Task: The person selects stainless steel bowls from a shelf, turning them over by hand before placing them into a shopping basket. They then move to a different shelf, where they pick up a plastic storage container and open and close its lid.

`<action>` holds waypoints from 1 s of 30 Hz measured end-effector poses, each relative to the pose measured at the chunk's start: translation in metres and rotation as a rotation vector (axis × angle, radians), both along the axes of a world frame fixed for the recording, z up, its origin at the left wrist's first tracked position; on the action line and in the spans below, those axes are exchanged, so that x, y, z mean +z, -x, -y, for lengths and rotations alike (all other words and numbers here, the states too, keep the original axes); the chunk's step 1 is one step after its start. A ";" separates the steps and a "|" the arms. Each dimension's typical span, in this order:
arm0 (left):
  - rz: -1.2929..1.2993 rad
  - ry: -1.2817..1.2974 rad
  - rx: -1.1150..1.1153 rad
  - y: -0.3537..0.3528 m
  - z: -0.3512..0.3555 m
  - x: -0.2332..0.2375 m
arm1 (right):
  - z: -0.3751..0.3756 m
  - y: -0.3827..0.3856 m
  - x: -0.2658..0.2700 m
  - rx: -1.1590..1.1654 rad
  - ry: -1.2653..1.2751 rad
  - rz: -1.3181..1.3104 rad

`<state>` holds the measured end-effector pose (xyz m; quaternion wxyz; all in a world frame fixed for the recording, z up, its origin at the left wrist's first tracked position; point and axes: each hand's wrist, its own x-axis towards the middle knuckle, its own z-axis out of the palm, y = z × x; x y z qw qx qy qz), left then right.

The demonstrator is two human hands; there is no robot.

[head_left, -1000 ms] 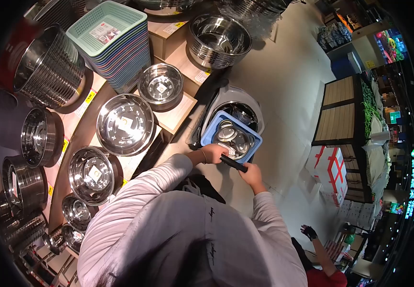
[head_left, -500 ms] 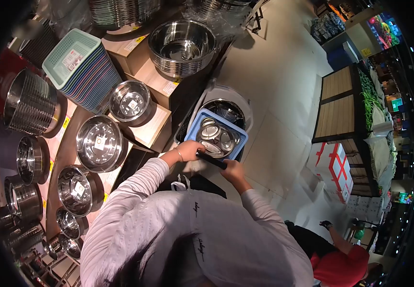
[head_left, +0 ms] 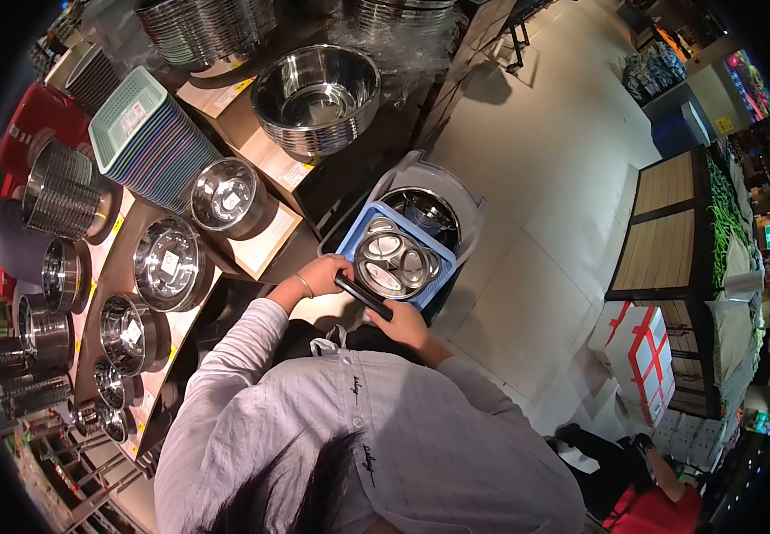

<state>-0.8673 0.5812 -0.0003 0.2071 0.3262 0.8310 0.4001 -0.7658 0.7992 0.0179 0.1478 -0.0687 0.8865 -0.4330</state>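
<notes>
Both my hands are closed on a black handle point(head_left: 363, 296) at the near edge of a cart. My left hand point(head_left: 324, 274), with a bracelet at the wrist, grips its left end. Round the right end is my right hand point(head_left: 401, 324). Just beyond the handle, a blue basket point(head_left: 355, 238) holds a round steel pan point(head_left: 403, 287) with several shiny oval and round metal pieces point(head_left: 382, 275) in it. Behind the basket, a larger dark steel bowl point(head_left: 422, 212) sits in a grey tub point(head_left: 476, 214).
Display shelves point(head_left: 260, 251) on the left carry steel bowls point(head_left: 169, 264) and stacked plastic baskets point(head_left: 127, 120). White boxes with red tape point(head_left: 645, 354) stand at right, before a wooden vegetable stand point(head_left: 661, 240). A person in red point(head_left: 656, 512) is at lower right.
The view has shifted, and the shelves and boxes sit differently in it. My hands stay on the handle and appear slightly further left. The person in red appears lower.
</notes>
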 end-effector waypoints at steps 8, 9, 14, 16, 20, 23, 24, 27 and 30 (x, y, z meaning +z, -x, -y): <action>-0.022 0.086 0.013 0.020 -0.010 -0.005 | -0.015 0.017 -0.014 -0.013 0.202 0.125; -0.077 0.118 -0.024 0.021 -0.010 -0.006 | -0.018 0.018 -0.022 -0.075 0.374 0.229; -0.016 0.305 0.053 0.019 -0.018 0.006 | -0.064 0.022 -0.082 -0.453 0.517 0.363; 0.054 0.365 0.093 0.018 -0.018 0.004 | -0.081 0.018 -0.110 -0.565 0.025 0.024; 0.077 0.354 0.018 0.022 -0.015 0.000 | -0.090 0.037 -0.103 -0.512 0.017 0.023; 0.065 0.337 -0.021 0.023 -0.014 -0.003 | -0.092 0.055 -0.155 -0.593 0.198 0.298; 0.090 0.324 -0.017 0.024 -0.013 -0.005 | -0.090 0.059 -0.151 -0.596 0.203 0.301; 0.069 0.274 -0.009 0.023 -0.012 -0.009 | -0.082 0.064 -0.131 -0.733 0.545 0.622; 0.094 0.294 -0.002 0.023 -0.012 -0.005 | -0.078 0.064 -0.151 -0.729 0.692 0.766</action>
